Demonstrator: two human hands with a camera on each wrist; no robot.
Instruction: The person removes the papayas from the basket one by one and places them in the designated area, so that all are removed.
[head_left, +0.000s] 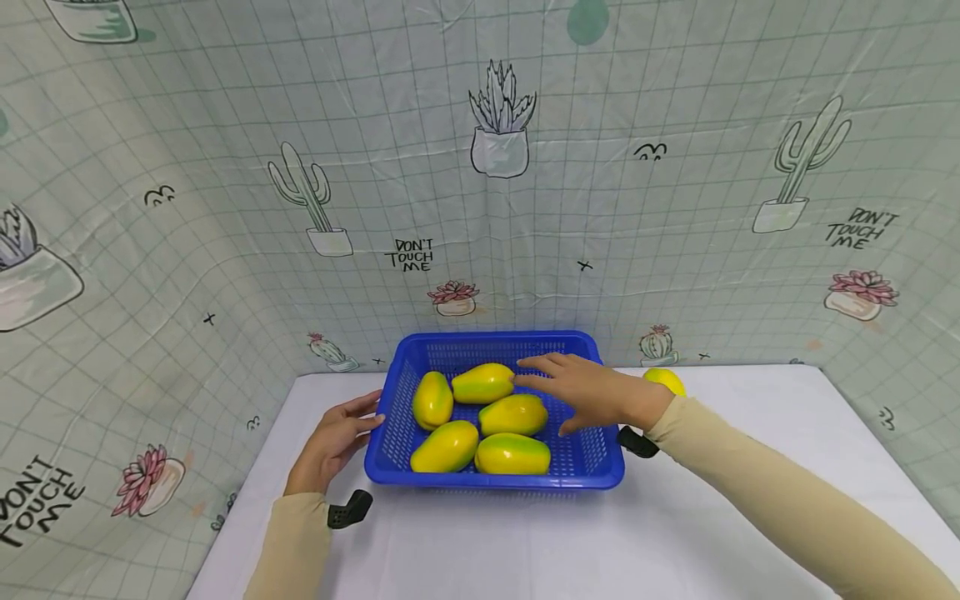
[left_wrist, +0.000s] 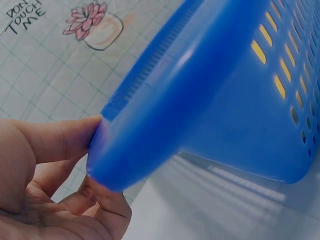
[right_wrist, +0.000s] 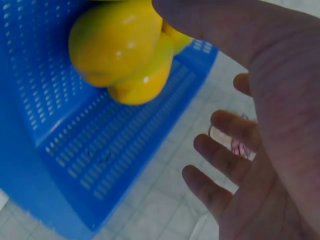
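A blue plastic basket (head_left: 495, 481) with slotted walls stands on the white table. Several glossy yellow-green fruits (head_left: 513, 454), shaped like papayas, lie inside it, mostly toward its left and middle. My left hand (head_left: 333, 442) is at the basket's left side; in the left wrist view its thumb and fingers pinch the rim (left_wrist: 150, 135). Over the right part of the basket hovers my right hand (head_left: 592, 390), fingers spread and nothing held. The right wrist view shows its thumb overlapping a fruit (right_wrist: 117, 42), with the other fingers apart from the fruits.
One more yellow fruit (head_left: 664, 382) lies on the table behind the right wrist, partly hidden by the arm. A grid-patterned cloth (head_left: 495, 217) with plant drawings hangs behind and along the sides. White table surface (head_left: 480, 550) extends in front of the basket.
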